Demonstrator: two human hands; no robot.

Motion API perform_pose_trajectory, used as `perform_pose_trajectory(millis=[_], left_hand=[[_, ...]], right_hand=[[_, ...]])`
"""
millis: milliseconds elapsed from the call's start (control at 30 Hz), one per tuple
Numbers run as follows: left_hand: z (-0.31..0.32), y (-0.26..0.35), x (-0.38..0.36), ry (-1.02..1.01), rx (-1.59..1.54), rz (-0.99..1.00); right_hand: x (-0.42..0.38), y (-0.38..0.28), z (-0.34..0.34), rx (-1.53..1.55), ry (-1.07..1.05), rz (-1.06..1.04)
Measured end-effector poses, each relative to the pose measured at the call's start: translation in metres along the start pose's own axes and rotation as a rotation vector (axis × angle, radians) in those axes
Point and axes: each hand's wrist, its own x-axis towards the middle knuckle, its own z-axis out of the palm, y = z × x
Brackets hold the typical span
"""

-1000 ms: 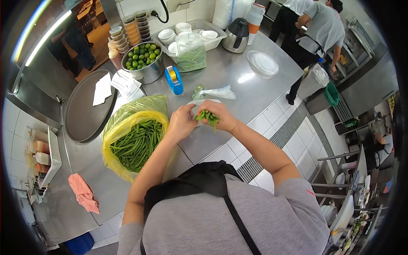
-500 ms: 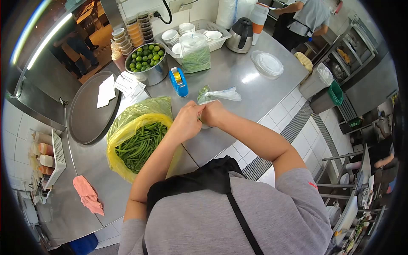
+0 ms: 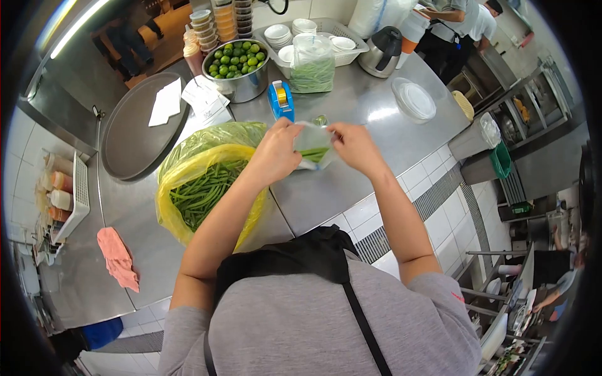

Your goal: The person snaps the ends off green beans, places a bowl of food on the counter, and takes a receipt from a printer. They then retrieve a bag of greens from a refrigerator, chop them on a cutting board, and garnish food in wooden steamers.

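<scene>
Between my hands a small clear plastic bag [image 3: 311,136] is spread at its mouth, with some green beans [image 3: 313,154] inside. My left hand [image 3: 276,152] pinches one side of its rim; my right hand [image 3: 355,148] pinches the opposite side. Beside my left forearm stands a large yellow plastic bag [image 3: 164,203], its top folded back around a heap of green beans [image 3: 204,190]. Just beyond the small bag lies a bit of something green [image 3: 320,120], mostly hidden. A blue tape dispenser [image 3: 280,101] stands past my left hand.
At the back are a metal pot of limes [image 3: 246,88], a filled clear bag [image 3: 313,70], a basket of white bowls [image 3: 348,57] and a steel jug [image 3: 381,53]. Lids [image 3: 415,100] lie right; a round tray [image 3: 135,138] and pink cloth [image 3: 117,259] left. Other people stand nearby.
My hands, close together before, have moved apart, and the small clear bag now shows open between them with beans in it. The whole view has shifted slightly.
</scene>
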Motion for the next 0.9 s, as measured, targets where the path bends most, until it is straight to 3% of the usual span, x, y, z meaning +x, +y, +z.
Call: perform_pose_trajectory(millis=[33,100,167,233,267,333,400,433,500,633,767,900], left_hand=[[-0.002,0.003,-0.002,0.004,-0.002,-0.017],[-0.004,0.009,-0.005,0.102,-0.005,0.025],[0.018,-0.009,-0.015,0.066,0.039,0.018],[0.024,-0.009,-0.029,0.048,0.083,-0.005],[0.025,0.0,-0.045,0.145,-0.031,0.072],[0.028,0.005,-0.076,0.25,-0.136,0.124],[0.026,-0.002,-0.104,0.344,-0.168,0.164],[0.024,-0.004,-0.116,0.353,-0.159,0.149],[0.019,-0.008,-0.137,0.365,-0.282,-0.194],[0.009,-0.025,-0.156,0.532,-0.136,-0.323],[-0.007,-0.038,-0.165,0.616,-0.04,-0.397],[-0.023,-0.045,-0.167,0.643,0.099,-0.406]], right_hand=[[0.0,-0.004,-0.004,0.058,0.12,0.009],[0.0,-0.012,-0.007,0.06,0.116,0.012],[-0.001,-0.016,0.0,0.063,0.103,-0.01],[-0.01,-0.024,0.014,-0.14,0.26,-0.146],[-0.012,-0.033,0.017,-0.127,0.239,-0.174],[-0.021,-0.06,0.017,0.247,0.259,-0.182],[-0.027,-0.08,0.034,0.305,0.18,-0.226],[-0.027,-0.089,0.042,0.34,0.117,-0.261],[-0.021,-0.103,0.068,0.283,0.076,-0.392],[0.002,-0.12,0.117,0.054,0.088,-0.697],[0.023,-0.127,0.137,-0.292,0.052,-0.775],[0.022,-0.126,0.135,-0.264,0.028,-0.786]])
